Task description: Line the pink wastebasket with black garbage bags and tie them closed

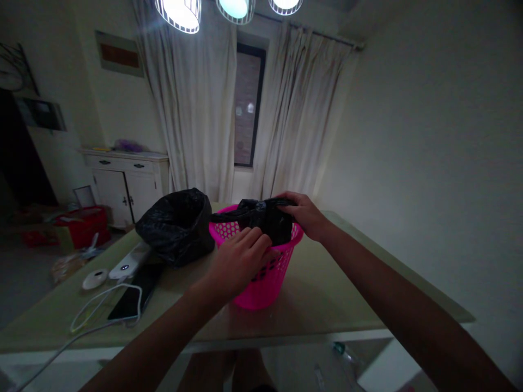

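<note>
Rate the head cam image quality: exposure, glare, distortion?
Head view: underexposed and dim; ceiling lamps blow out at top; wide-angle stretch bends walls and forearms at the edges; black bag over the pink basket loses detail; left hand and right hand stay readable.

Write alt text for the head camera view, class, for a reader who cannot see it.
Two hands, left hand and right hand, hold a black plastic bag over the rim of a pink basket on a table. Another black bag and a phone lie to the left.
</note>
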Action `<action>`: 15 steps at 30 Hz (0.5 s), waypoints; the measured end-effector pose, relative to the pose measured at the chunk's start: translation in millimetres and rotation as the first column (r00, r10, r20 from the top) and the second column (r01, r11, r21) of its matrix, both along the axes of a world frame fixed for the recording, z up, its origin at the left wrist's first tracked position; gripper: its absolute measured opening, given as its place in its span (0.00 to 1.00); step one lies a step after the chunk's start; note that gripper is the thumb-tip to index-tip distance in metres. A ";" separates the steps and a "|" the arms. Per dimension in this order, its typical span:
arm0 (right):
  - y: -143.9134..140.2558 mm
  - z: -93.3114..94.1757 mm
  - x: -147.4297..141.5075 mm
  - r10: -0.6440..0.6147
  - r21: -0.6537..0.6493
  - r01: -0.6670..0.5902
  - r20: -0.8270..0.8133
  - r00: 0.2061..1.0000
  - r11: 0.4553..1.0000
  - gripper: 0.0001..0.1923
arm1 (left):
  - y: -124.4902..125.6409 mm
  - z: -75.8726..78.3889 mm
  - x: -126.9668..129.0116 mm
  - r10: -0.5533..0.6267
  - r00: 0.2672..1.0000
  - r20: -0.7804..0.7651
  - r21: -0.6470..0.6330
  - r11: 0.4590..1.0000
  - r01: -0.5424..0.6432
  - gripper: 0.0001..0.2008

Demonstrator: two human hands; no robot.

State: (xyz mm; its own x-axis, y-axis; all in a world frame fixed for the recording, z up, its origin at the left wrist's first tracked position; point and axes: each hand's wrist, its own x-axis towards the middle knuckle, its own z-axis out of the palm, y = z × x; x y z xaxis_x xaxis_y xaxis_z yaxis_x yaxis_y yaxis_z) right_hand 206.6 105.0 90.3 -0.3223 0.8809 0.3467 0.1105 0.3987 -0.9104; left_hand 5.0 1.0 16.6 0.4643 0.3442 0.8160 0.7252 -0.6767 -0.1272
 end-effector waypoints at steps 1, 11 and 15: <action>-0.4 -3.2 0.4 -0.051 0.065 0.048 0.049 0.998 0.997 0.19 | 0.8 -3.8 3.3 -0.027 1.000 0.003 0.024 0.999 0.027 0.13; 4.7 -18.3 -21.5 -0.335 0.440 0.095 0.510 0.792 0.893 0.05 | -16.3 -18.2 15.8 -0.107 0.994 0.012 0.034 0.994 0.107 0.09; 25.6 -4.2 -16.2 -0.358 0.266 0.335 0.040 0.933 0.904 0.08 | -17.3 -20.7 10.8 -0.110 0.994 0.012 0.030 0.994 0.110 0.07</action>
